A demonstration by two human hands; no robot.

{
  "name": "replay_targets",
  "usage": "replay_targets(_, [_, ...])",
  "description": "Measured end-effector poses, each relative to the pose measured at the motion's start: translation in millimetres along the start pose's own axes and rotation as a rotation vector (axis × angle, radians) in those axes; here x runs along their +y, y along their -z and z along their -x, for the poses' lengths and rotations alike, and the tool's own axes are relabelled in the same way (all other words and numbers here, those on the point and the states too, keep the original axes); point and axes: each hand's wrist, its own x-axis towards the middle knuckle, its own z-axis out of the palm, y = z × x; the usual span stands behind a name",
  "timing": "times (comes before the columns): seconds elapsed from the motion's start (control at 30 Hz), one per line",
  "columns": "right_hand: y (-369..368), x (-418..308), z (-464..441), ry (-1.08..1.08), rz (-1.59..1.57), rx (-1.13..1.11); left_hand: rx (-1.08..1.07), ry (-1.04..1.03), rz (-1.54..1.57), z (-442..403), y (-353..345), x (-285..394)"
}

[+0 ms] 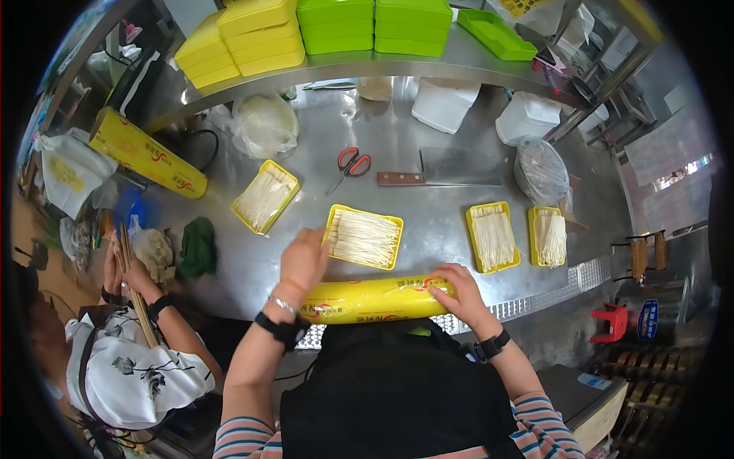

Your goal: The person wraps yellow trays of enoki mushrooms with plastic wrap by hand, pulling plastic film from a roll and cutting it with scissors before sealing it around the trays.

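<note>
A yellow roll of film point(375, 299) with red print lies crosswise at the table's near edge, against the black apron. My right hand point(459, 294) is closed on its right end. My left hand point(304, 264) is above the roll's left end, its fingers at the left edge of a yellow tray point(365, 237) filled with thin white sticks of food; whether they grip the tray cannot be made out. A similar filled tray point(266, 196) stands tilted to the left, and two more, one point(493, 237) beside the other point(547, 237), are at the right.
Red-handled scissors point(349, 167) and a cleaver point(459, 168) lie behind the trays. Another yellow roll point(149, 153) is at the left, a covered bowl point(541, 170) at the right. Stacked boxes point(336, 27) stand on the shelf. A co-worker point(138, 367) at the left holds thin sticks.
</note>
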Motion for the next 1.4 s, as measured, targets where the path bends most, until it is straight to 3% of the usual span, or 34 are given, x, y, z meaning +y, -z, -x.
replay_targets(0.1, [-0.3, 1.2, -0.3, 0.018, 0.01, 0.009, -0.019, 0.114, -0.118, -32.9, -27.0, -44.8])
replay_targets(0.3, [-0.8, 0.6, 0.9, 0.053, 0.03, 0.017, -0.371, 0.1, -0.216, -34.5, -34.6, -48.5])
replay_targets(0.43, [-1.5, 1.4, 1.4, 0.053, 0.028, 0.024, -0.371, 0.098, -0.172, -13.2, -30.0, -34.6])
replay_targets(0.5, [-1.3, 0.7, -0.2, 0.051, 0.027, 0.025, -0.048, 0.08, -0.161, -5.8, -24.6, -23.4])
replay_targets(0.53, [-1.5, 0.0, 0.3, 0.045, 0.025, 0.026, -0.049, 0.082, -0.161, -7.1, -26.6, -25.2])
replay_targets(0.6, [-1.6, 0.5, 0.0, 0.045, 0.028, 0.027, 0.059, -0.056, 0.17, -14.3, -32.8, -28.7])
replay_targets(1.17, [-0.9, 2.3, 0.9, 0.065, 0.031, 0.056, 0.016, 0.087, 0.414, -30.6, -73.1, -40.6])
replay_targets(1.3, [0.5, 5.5, 0.5, 0.035, 0.021, 0.018, 0.082, -0.058, 0.254, -25.3, -63.0, -42.1])
replay_targets(1.4, [-3.5, 22.9, 7.8, -0.014, -0.042, -0.008, 0.082, 0.006, 0.438, 4.6, -18.1, -34.8])
